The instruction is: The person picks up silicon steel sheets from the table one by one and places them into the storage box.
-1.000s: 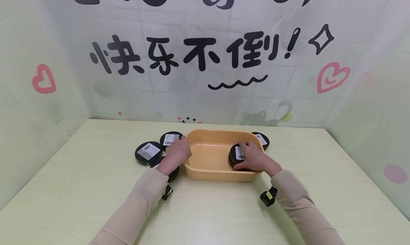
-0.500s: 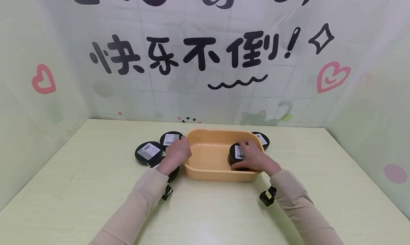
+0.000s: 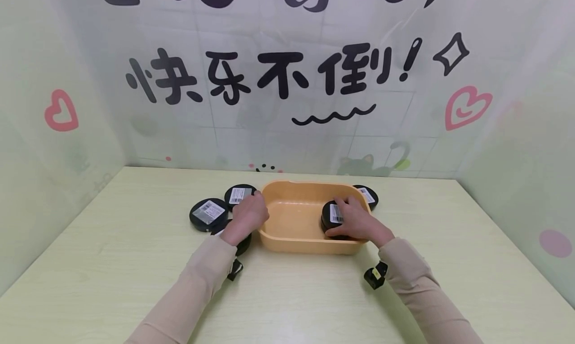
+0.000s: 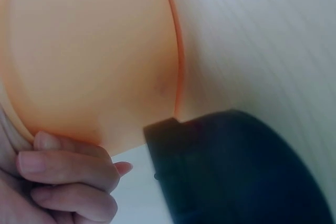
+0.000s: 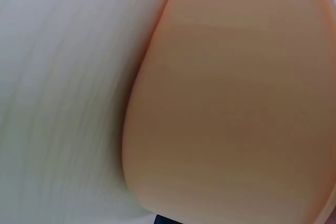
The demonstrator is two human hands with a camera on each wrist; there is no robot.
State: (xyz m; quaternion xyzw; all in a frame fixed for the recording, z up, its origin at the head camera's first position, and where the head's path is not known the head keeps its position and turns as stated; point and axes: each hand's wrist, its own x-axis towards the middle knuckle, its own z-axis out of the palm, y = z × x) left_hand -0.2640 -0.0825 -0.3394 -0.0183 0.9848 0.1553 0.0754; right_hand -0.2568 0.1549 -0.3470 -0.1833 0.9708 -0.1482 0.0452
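Left hand [image 3: 248, 214] holds the orange basin [image 3: 310, 246] by its end, likely for steadiness; right hand [image 3: 358, 220] curls its grip round stacked black discs [image 3: 331, 216] inside, probably keeping them aligned

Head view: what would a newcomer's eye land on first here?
The bold black lettering across the backdrop stands out most. Below it, the orange basin sits on the pale table, with the left grip on its left end. Inside its right end, the right grip holds a labelled black disc.
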